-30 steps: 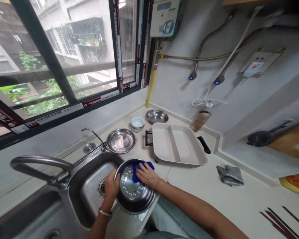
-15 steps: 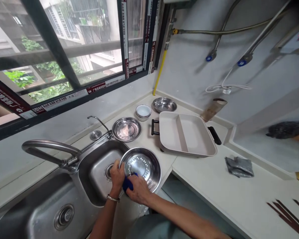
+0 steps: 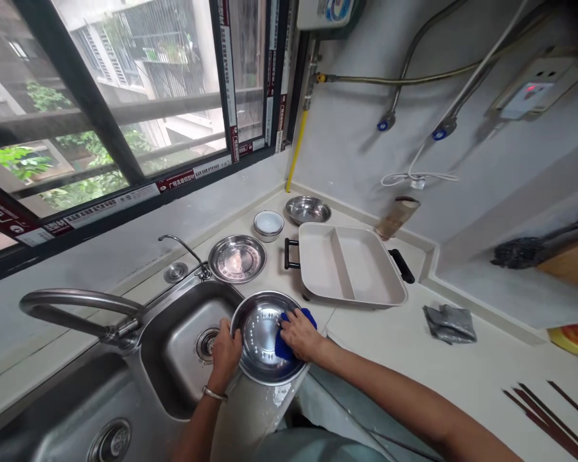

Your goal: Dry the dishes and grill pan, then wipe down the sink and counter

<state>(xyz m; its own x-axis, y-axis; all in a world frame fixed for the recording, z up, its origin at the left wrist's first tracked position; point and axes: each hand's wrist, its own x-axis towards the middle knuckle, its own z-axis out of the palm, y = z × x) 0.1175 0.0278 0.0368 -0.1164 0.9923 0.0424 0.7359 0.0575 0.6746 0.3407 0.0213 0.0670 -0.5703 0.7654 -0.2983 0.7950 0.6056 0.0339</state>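
Observation:
A shiny steel bowl [image 3: 257,337] is tilted over the counter edge beside the right-hand sink basin. My left hand [image 3: 226,348], with a bracelet at the wrist, grips its left rim. Against the bowl's inner right side, my right hand [image 3: 299,335] presses a blue cloth [image 3: 283,348], fingers closed on it. Behind the bowl lies a round steel plate [image 3: 237,258]. Farther back are stacked white bowls [image 3: 268,222] and another steel bowl [image 3: 308,210].
A double sink [image 3: 173,346] with a curved faucet [image 3: 81,298] lies to the left. A divided pan [image 3: 351,264] with black handles stands behind right. A grey packet [image 3: 450,323] and dark sticks [image 3: 549,417] lie on the right counter.
My right hand and the blue cloth have moved from the bowl's left side to its right side. My left hand still holds the left rim. The view has shifted slightly.

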